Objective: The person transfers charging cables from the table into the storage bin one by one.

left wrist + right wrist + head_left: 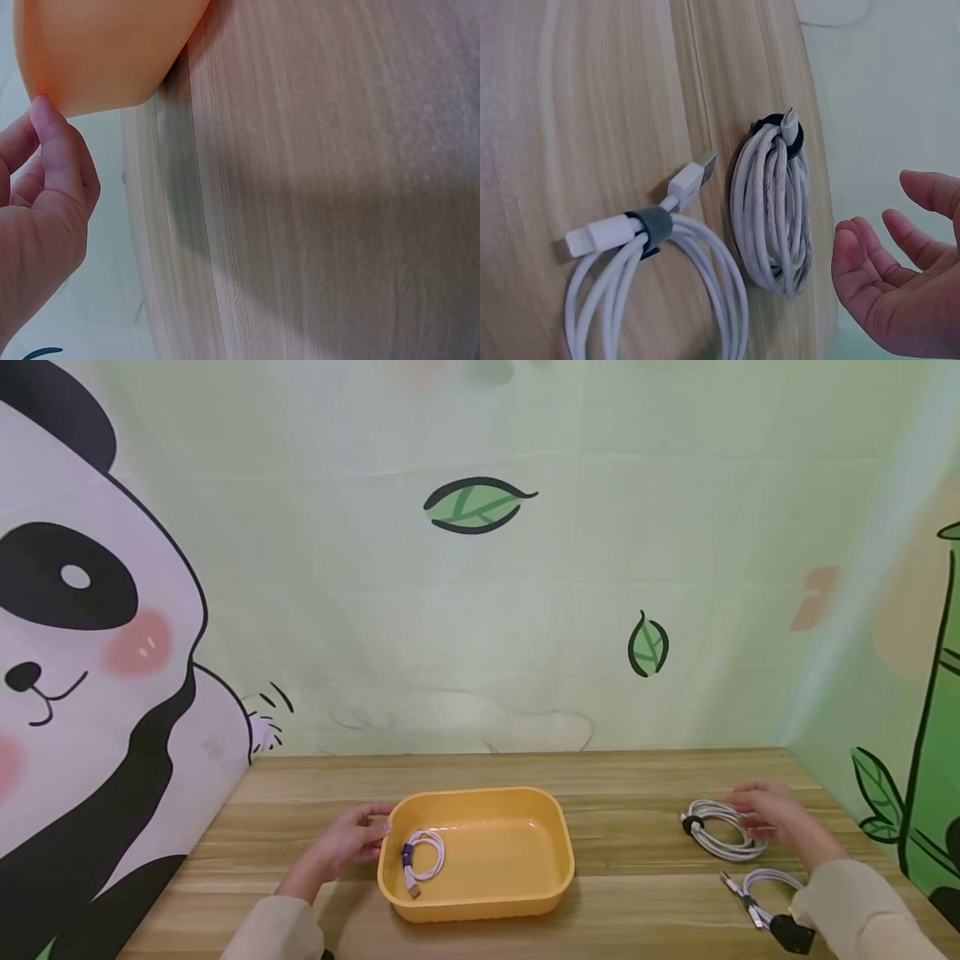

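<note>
At the left end of a yellow plastic bin (480, 910), my left hand (348, 842) pinches the rim with its thumb and fingers. In the left wrist view the thumb (54, 135) presses on the edge of the bin's wall. Inside the bin, towards its left, lies a small coiled white USB cable (427, 856) with a dark blue strap. My right hand (776, 814) holds nothing and hovers beside a thick coiled white cable (772, 210) with a black strap, fingers loosely bent. Closer to me is another coiled white cable (705, 240) with a dark strap, partly behind my right sleeve in the head view.
A wood-grain table (622, 860) carries everything. Behind it hangs a pale green cloth backdrop (525, 635) printed with a panda and leaves, meeting the table's back edge. The bin stands left of both loose cables.
</note>
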The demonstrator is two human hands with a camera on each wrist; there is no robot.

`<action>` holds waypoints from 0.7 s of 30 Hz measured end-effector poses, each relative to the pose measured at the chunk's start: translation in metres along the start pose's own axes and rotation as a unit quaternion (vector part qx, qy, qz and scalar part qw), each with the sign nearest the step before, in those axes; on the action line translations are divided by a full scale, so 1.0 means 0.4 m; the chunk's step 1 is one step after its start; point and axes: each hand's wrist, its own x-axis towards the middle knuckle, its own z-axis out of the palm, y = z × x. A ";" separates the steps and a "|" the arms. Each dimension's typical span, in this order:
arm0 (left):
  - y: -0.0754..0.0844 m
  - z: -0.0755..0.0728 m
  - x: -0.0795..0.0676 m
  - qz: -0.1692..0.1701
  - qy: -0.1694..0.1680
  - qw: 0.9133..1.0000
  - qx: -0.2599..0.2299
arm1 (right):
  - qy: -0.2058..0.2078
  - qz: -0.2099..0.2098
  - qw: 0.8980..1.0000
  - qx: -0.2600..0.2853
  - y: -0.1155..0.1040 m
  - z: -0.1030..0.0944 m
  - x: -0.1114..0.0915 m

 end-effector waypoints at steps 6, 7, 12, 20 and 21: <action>0.000 0.000 0.001 -0.003 -0.004 1.000 -0.005 | 0.016 -0.007 1.000 0.017 0.017 -0.005 -0.003; 0.001 0.000 0.001 -0.003 -0.005 1.000 -0.005 | 0.020 -0.007 1.000 0.021 0.019 -0.005 -0.004; 0.005 0.000 -0.001 -0.004 -0.005 1.000 -0.005 | 0.040 -0.008 0.999 0.023 0.032 -0.009 -0.002; 0.008 0.000 -0.005 0.001 -0.013 1.000 -0.010 | 0.056 -0.006 0.998 0.014 0.052 -0.018 -0.001; 0.008 0.000 -0.005 0.003 -0.015 1.000 -0.012 | 0.059 -0.008 0.998 0.012 0.054 -0.019 -0.002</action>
